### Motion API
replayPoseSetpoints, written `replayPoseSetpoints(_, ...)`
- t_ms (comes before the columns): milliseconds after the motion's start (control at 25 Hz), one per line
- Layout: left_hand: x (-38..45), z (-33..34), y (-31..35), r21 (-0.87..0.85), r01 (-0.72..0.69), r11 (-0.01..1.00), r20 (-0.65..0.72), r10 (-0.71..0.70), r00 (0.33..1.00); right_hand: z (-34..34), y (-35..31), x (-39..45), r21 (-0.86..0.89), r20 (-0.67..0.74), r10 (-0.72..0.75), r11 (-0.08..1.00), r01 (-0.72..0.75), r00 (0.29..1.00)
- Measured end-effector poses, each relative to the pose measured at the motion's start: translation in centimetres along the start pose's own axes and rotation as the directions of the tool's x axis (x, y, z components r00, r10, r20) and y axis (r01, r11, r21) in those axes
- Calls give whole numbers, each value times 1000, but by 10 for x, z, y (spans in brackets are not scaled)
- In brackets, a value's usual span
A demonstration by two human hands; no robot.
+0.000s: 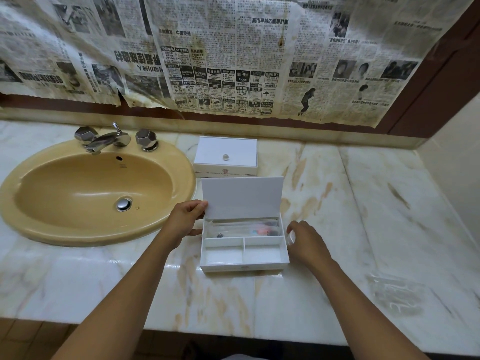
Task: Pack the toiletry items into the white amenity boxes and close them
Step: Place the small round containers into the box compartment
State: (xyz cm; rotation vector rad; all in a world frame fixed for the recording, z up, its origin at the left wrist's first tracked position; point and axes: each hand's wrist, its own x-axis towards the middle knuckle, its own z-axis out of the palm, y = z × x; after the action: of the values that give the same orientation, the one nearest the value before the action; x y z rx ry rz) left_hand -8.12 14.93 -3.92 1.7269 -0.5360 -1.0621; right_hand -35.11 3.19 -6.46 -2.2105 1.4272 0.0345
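A white amenity box [244,266] stands open on the marble counter, its lid [242,197] tilted up at the back. Wrapped toiletry items [246,228] lie in its long rear compartment; the two front compartments look bare. My left hand [188,220] pinches the lid's left edge. My right hand [305,240] is at the box's right side, curled around a small white object [291,237] that I cannot identify. Behind it a second white amenity box [226,155] sits closed, a small clear knob on its lid.
A tan oval sink [91,196] with a chrome tap [106,140] fills the counter's left part. The marble counter [363,216] stretches to a side wall at the right. Stained newspaper [233,61] covers the wall behind. The counter's front edge runs just below my forearms.
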Motion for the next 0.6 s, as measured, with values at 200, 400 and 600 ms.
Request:
replayPoseSetpoints(200,1,0,-1,-8,5,1000,3,-5,1000,0,-2,-1,112,21,-3,994,1,1000)
replayPoseSetpoints(400,2,-1,-2,-4,-1,1000,7,1,1000,-3,5,-5,-47,21,136,990,-135,991)
replayPoseSetpoints(600,3,-2,-3,9,-4,1000,9,3,1000,-17,17,-24,-222,86,304,934,-279,949)
